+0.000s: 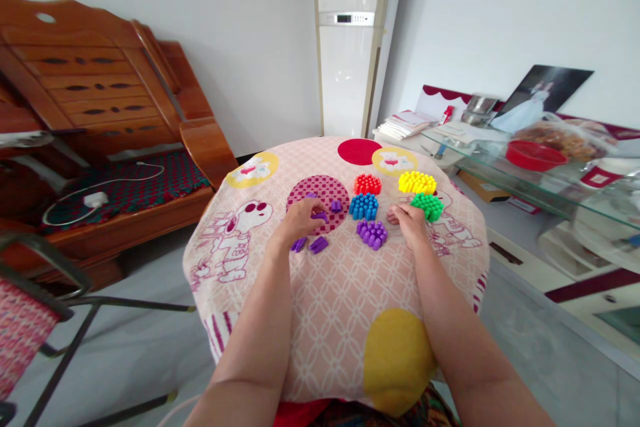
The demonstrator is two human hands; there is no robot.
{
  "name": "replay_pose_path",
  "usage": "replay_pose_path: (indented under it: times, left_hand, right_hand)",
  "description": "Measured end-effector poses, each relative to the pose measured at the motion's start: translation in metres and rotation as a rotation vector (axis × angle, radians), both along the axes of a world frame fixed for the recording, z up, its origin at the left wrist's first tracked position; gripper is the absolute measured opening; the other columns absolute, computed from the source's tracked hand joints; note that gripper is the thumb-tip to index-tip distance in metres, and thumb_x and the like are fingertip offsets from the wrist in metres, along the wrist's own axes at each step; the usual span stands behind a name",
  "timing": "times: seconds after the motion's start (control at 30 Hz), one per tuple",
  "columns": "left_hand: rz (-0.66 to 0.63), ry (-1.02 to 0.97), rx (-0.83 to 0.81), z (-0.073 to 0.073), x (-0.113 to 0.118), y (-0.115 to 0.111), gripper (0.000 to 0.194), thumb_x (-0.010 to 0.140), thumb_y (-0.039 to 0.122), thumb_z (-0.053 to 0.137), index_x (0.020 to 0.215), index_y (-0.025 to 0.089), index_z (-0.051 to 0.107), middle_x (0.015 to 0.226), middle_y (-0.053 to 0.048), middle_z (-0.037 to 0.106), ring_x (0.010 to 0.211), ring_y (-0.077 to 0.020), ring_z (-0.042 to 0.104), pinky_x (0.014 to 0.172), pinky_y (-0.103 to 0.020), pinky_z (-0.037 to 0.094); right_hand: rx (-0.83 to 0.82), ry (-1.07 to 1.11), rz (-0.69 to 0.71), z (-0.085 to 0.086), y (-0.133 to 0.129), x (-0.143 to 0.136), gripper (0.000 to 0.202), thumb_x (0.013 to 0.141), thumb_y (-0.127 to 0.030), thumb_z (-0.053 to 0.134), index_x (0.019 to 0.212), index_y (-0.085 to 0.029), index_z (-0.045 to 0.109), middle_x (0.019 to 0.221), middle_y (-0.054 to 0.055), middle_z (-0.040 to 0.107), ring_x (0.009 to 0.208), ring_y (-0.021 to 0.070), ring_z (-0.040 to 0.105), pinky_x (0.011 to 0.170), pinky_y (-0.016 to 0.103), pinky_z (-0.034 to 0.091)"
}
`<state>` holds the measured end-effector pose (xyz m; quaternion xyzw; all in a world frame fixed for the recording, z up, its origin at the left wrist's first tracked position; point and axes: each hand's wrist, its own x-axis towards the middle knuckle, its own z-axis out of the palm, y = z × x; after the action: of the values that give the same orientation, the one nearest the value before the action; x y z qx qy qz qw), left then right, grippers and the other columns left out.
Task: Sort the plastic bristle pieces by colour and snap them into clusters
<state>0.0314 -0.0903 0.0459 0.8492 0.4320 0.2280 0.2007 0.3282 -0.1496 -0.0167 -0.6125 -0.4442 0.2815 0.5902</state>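
Note:
My left hand (pixel 303 218) is over the left part of the table, its fingers and thumb curled around a purple peg-like piece (pixel 320 216). More purple pieces lie about it: a small bunch (pixel 337 205) to its right and a flat group (pixel 318 245) nearer me. My right hand (pixel 407 221) rests on the cloth with curled fingers; what is inside them, if anything, is hidden. It is beside an upright green cluster (pixel 427 207). Between my hands stand a purple cluster (pixel 372 234), a blue cluster (pixel 364 207) and a red cluster (pixel 367 184). A yellow cluster (pixel 417 182) is behind the green one.
A patterned cloth (pixel 330 307) covers the round table. At left are a wooden bench (pixel 100 80) and a metal-framed chair (pixel 75 300). To the right, a glass shelf (pixel 525 177) holds a red bowl (pixel 536 155) and papers. A tall white cabinet unit (pixel 345 67) stands behind.

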Motion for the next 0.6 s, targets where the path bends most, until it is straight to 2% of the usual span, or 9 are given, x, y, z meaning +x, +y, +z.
replay_pose_path:
  times: [0.23,0.37,0.47,0.6]
  left_hand:
    - [-0.152,-0.095,-0.141,-0.001,0.034,-0.017,0.013,0.074,0.022,0.064,0.083,0.017,0.073,0.077,-0.001,0.072,0.070,-0.0134,0.064,0.071,-0.023,0.049]
    - [-0.242,-0.071,-0.199,-0.008,0.045,-0.020,0.020,0.068,0.019,0.068,0.088,0.017,0.074,0.080,0.000,0.074,0.071,-0.0141,0.065,0.073,-0.024,0.050]
    - [-0.251,-0.086,-0.217,-0.012,0.046,-0.018,0.028,0.066,0.016,0.066,0.094,0.016,0.073,0.084,-0.001,0.074,0.073,-0.0143,0.066,0.074,-0.025,0.050]
    - [-0.228,-0.106,-0.197,-0.014,0.047,-0.018,0.025,0.068,0.017,0.066,0.092,0.016,0.070,0.084,-0.001,0.073,0.074,-0.0144,0.066,0.072,-0.025,0.050]
  right_hand:
    - [-0.013,-0.011,-0.008,-0.001,0.001,0.000,0.028,0.071,-0.044,0.061,0.076,-0.018,0.070,0.065,0.002,0.070,0.061,0.0222,0.067,0.061,0.035,0.057]
    - [-0.008,-0.016,-0.005,0.001,0.000,-0.001,0.027,0.071,-0.044,0.061,0.075,-0.019,0.070,0.065,0.002,0.070,0.060,0.0222,0.066,0.061,0.035,0.057]
    - [-0.015,-0.028,-0.004,0.003,-0.002,-0.002,0.029,0.071,-0.046,0.062,0.075,-0.019,0.070,0.065,0.002,0.070,0.062,0.0226,0.067,0.062,0.036,0.057]
    - [-0.023,-0.043,-0.007,0.005,-0.003,-0.002,0.032,0.071,-0.050,0.062,0.073,-0.019,0.069,0.065,0.003,0.070,0.063,0.0229,0.067,0.063,0.036,0.058]
